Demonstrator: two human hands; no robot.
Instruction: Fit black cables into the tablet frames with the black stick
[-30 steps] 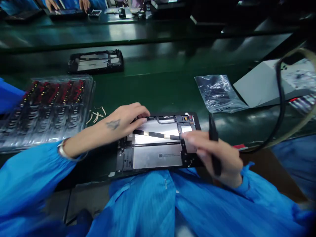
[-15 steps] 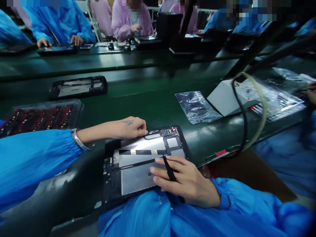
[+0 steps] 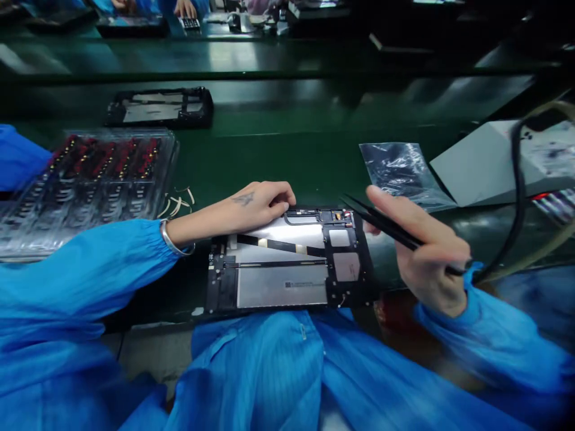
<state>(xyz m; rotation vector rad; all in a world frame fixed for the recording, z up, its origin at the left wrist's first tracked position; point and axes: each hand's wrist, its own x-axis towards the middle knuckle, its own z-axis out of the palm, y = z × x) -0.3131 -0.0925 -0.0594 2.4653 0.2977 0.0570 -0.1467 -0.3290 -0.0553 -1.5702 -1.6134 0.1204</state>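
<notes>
An opened tablet-like device (image 3: pixel 282 293) lies at the table's front edge, its silver battery plates and black frame showing. My left hand (image 3: pixel 265 206) rests at its upper edge with fingers curled together; whatever they may pinch is too small to make out. My right hand (image 3: pixel 426 245) is raised over the device's right side and holds black tweezers (image 3: pixel 390 227). The tweezers' tips point left, near the small parts at the device's upper right corner, and appear slightly apart.
A clear tray (image 3: pixel 99 197) of red and black parts stands at the left, with thin pale strips (image 3: pixel 177 203) beside it. Behind lies another device frame (image 3: pixel 159 108). A plastic bag (image 3: pixel 399 167) and a white box (image 3: pixel 480 164) are at the right. Co-workers' hands show across the table.
My right hand has lifted off the device and moved right and up, the tweezers now pointing left. My left hand stays at the upper edge. The view has tilted down and shifted left.
</notes>
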